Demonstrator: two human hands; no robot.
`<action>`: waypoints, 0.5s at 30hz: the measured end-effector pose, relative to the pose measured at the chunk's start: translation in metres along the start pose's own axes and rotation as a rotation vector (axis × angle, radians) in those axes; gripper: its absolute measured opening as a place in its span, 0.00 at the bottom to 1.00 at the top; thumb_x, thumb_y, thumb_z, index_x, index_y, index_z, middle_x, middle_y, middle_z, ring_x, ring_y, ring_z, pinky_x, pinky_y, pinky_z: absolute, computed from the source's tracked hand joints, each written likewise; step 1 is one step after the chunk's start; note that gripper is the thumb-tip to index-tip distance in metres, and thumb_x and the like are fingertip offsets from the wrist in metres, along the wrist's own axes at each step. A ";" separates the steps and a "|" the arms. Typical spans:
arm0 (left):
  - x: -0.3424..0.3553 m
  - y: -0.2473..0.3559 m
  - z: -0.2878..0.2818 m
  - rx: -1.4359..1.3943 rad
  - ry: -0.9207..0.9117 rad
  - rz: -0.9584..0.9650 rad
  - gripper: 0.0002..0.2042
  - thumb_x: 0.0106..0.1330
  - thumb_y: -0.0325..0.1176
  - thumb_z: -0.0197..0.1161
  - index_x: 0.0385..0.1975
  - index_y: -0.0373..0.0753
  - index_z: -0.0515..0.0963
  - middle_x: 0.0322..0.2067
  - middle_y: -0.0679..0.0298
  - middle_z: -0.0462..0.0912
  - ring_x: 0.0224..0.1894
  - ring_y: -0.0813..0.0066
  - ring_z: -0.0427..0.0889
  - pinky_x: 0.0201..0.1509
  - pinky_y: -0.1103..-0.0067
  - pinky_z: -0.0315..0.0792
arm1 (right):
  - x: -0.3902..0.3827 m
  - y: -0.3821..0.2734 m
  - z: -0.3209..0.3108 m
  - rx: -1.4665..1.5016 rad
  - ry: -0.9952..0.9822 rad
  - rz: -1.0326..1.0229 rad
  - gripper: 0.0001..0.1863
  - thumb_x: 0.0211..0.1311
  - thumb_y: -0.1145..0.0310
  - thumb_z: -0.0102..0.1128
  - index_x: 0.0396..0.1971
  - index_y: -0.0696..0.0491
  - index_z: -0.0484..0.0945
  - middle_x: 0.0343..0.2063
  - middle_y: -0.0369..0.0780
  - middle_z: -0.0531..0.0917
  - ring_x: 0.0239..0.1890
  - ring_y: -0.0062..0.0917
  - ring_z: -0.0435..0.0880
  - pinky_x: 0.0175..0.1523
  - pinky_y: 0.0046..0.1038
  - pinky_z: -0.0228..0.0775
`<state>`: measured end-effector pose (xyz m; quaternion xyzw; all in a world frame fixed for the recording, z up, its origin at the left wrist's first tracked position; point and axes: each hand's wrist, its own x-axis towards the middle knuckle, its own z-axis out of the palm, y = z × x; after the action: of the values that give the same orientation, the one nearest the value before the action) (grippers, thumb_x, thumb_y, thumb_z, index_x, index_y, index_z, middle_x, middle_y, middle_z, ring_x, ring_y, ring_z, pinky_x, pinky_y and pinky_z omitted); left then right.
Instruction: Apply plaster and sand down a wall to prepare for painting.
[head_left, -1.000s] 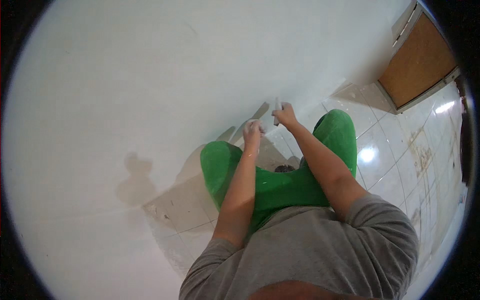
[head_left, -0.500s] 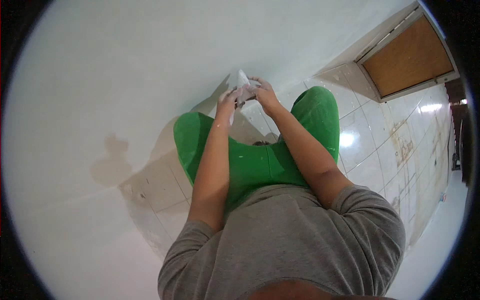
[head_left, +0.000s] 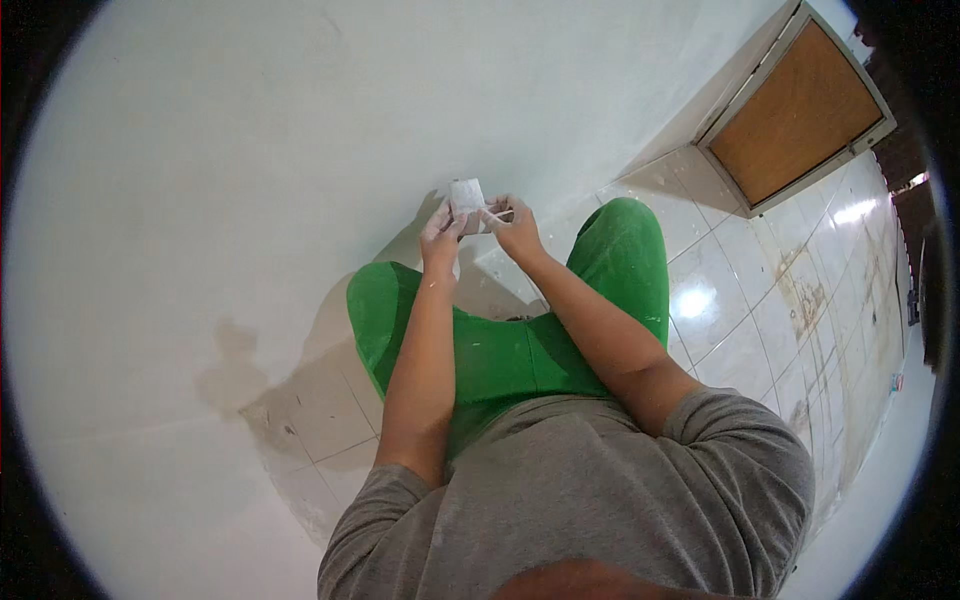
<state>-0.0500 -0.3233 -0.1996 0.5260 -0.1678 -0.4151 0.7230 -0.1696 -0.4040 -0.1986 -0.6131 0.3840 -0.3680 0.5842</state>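
I see my left hand (head_left: 441, 232) and right hand (head_left: 516, 230) pinching a small white folded pad (head_left: 466, 200) between them, raised near the white wall (head_left: 300, 150). Both grips are narrow and closed on it, above my green knees (head_left: 500, 350), probably to work its surface.

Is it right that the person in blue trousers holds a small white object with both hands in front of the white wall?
Not quite: the head view shows green trousers, not blue. The rest holds: the left hand and the right hand both hold the small white object in front of the white wall.
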 end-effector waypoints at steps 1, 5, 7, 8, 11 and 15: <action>0.000 0.001 0.003 0.001 -0.010 0.000 0.22 0.65 0.25 0.62 0.59 0.27 0.70 0.52 0.57 0.79 0.52 0.72 0.79 0.56 0.78 0.71 | 0.000 0.003 -0.003 -0.054 0.011 -0.049 0.14 0.57 0.67 0.67 0.39 0.60 0.80 0.30 0.41 0.84 0.31 0.22 0.81 0.39 0.26 0.74; -0.003 0.002 0.010 0.019 -0.008 -0.143 0.18 0.65 0.27 0.63 0.54 0.28 0.74 0.48 0.59 0.81 0.47 0.74 0.80 0.52 0.77 0.73 | 0.002 0.009 -0.010 -0.190 0.023 -0.063 0.14 0.57 0.69 0.66 0.39 0.61 0.80 0.32 0.42 0.85 0.32 0.24 0.83 0.41 0.27 0.76; -0.003 0.000 0.012 -0.014 -0.019 -0.155 0.17 0.65 0.27 0.63 0.53 0.29 0.75 0.46 0.59 0.81 0.45 0.74 0.81 0.51 0.77 0.74 | -0.001 0.010 -0.011 -0.169 0.001 -0.090 0.13 0.57 0.70 0.65 0.40 0.62 0.81 0.32 0.42 0.85 0.33 0.24 0.84 0.41 0.27 0.76; -0.002 -0.002 0.007 -0.053 -0.030 -0.158 0.17 0.65 0.28 0.64 0.52 0.29 0.76 0.44 0.60 0.82 0.44 0.74 0.81 0.50 0.77 0.74 | -0.001 0.008 -0.006 -0.142 -0.022 -0.116 0.13 0.58 0.71 0.64 0.40 0.62 0.81 0.32 0.43 0.86 0.33 0.24 0.84 0.41 0.26 0.76; -0.003 -0.005 0.008 -0.002 -0.022 -0.139 0.17 0.63 0.29 0.66 0.50 0.30 0.76 0.41 0.59 0.83 0.41 0.74 0.81 0.46 0.77 0.75 | 0.002 0.011 -0.009 -0.102 -0.103 -0.065 0.13 0.60 0.70 0.61 0.41 0.63 0.82 0.32 0.43 0.86 0.33 0.23 0.83 0.39 0.25 0.75; -0.006 0.000 0.007 0.170 0.081 -0.073 0.20 0.59 0.29 0.71 0.49 0.28 0.76 0.39 0.58 0.83 0.39 0.73 0.82 0.44 0.78 0.76 | 0.004 0.009 -0.010 -0.036 -0.130 -0.037 0.14 0.63 0.68 0.58 0.41 0.62 0.82 0.32 0.41 0.85 0.32 0.22 0.82 0.37 0.25 0.74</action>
<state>-0.0584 -0.3226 -0.1957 0.6076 -0.1540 -0.4040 0.6663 -0.1777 -0.4124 -0.2073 -0.6531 0.3404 -0.3311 0.5899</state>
